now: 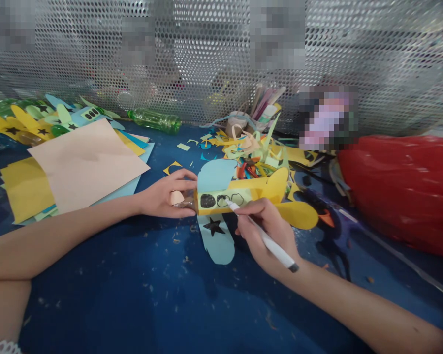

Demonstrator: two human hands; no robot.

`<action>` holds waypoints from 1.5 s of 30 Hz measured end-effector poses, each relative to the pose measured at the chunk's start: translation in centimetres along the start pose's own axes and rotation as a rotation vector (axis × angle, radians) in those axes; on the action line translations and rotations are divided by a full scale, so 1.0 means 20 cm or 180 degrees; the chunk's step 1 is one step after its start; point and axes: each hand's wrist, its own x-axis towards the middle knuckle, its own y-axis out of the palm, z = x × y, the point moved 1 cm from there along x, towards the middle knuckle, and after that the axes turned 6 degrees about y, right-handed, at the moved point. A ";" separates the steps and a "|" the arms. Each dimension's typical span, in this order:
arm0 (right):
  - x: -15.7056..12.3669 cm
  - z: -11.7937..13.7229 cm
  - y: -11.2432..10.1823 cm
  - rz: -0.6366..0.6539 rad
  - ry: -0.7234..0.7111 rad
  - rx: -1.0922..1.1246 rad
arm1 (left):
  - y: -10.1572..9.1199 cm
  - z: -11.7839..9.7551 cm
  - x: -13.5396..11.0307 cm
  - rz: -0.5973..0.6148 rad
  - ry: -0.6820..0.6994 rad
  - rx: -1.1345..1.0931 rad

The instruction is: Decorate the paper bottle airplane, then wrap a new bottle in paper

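A paper aeroplane model (pixel 243 194) lies on the blue table, with a yellow body, light blue wings and a black star on the near wing. My left hand (pixel 168 194) is closed around its nose end, holding it steady. My right hand (pixel 268 231) pinches a white marker pen (pixel 266 238), its tip touching the round windows drawn on the pale green strip along the yellow body. One window is filled black, the others are outlines.
Sheets of peach, yellow and blue paper (pixel 84 164) are stacked at the left. Paper scraps and a cup of sticks (pixel 243 125) lie behind the model. A green plastic bottle (pixel 155 120) rests by the perforated metal wall. A red plastic bag (pixel 402 187) fills the right.
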 end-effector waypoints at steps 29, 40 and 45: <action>0.01 0.02 -0.01 0.0048 -0.0237 -0.0077 | 0.00 0.00 0.00 0.0013 0.0018 -0.0040; 0.01 0.03 -0.01 0.0082 -0.0186 -0.0106 | 0.00 -0.01 0.00 0.0001 -0.0006 -0.0014; 0.01 0.03 -0.01 0.0072 -0.0179 -0.0126 | 0.00 0.00 0.00 0.0019 -0.0014 0.0000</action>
